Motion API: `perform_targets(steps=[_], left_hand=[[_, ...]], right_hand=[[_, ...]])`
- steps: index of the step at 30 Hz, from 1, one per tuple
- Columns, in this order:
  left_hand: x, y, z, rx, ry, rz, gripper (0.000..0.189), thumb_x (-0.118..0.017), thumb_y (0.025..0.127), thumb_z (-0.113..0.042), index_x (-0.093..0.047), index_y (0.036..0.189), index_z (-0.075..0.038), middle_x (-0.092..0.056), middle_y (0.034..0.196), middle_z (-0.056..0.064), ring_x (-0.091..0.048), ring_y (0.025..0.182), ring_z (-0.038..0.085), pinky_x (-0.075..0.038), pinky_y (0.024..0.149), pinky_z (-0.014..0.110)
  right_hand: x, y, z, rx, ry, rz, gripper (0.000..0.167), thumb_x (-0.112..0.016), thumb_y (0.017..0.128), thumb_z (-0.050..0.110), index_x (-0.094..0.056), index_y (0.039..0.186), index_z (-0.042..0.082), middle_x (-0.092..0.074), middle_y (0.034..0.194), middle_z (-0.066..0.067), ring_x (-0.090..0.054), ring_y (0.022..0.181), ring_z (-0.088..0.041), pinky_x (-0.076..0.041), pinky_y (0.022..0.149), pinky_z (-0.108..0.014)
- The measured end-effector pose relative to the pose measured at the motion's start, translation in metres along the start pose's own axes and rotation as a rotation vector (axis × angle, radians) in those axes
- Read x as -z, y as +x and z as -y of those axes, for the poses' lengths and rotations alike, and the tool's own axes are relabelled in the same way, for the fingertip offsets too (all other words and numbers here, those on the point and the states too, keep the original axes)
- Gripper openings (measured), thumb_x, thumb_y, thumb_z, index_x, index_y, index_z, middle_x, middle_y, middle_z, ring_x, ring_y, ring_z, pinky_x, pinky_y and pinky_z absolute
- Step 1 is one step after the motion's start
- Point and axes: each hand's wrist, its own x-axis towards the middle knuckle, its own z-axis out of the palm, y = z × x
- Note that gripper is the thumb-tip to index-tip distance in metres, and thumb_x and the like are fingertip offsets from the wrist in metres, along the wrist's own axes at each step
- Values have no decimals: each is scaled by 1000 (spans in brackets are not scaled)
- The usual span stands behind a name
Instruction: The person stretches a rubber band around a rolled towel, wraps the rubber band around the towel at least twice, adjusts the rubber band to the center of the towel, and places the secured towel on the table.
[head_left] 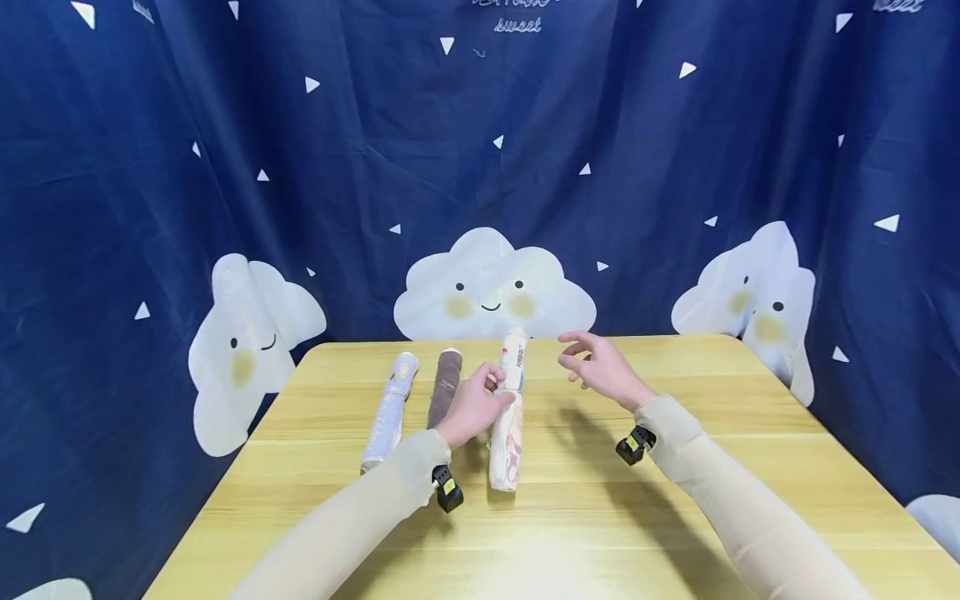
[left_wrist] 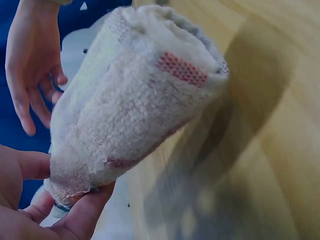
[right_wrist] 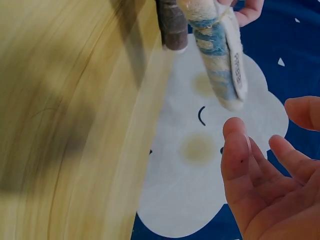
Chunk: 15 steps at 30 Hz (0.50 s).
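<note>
My left hand [head_left: 476,404] grips a rolled-up white towel [head_left: 507,442] around its middle, thumb on one side and fingers on the other. The roll carries pink and blue patterns and the letters "RABBIT" near its far end. In the left wrist view its near end shows a spiral of fluffy cloth with a patch of red dots [left_wrist: 182,69]. A blue striped part [right_wrist: 212,47] of the same towel shows in the right wrist view. Apart from the roll, to its right, my right hand [head_left: 600,367] hovers over the table with loosely bent fingers and holds nothing.
Left of the held towel lie a dark grey-brown rolled towel [head_left: 446,383] and a pale lavender rolled towel [head_left: 390,412] on the wooden table [head_left: 300,517]. A dark blue curtain [head_left: 360,150] with clouds and triangles hangs behind the table and along both sides.
</note>
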Motion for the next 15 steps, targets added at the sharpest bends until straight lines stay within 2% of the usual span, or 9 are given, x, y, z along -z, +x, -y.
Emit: perform_targets(steps=[5, 15], left_hand=[[5, 10, 9, 24, 32, -5, 28, -74, 88, -21, -55, 108, -14, -57, 91, 5, -56, 76, 18, -47, 64, 30], [5, 33, 18, 107, -1, 63, 29, -73, 87, -17, -55, 108, -10, -63, 89, 9, -63, 72, 17, -54, 60, 30]], right_hand=[[3, -4, -7, -2, -7, 12, 36, -61, 98, 18, -59, 133, 8, -67, 118, -18, -68, 79, -25, -58, 69, -45], [7, -6, -9, -18, -13, 24, 28, -61, 98, 17, -64, 124, 6, -67, 121, -17, -68, 88, -37, -57, 69, -44]])
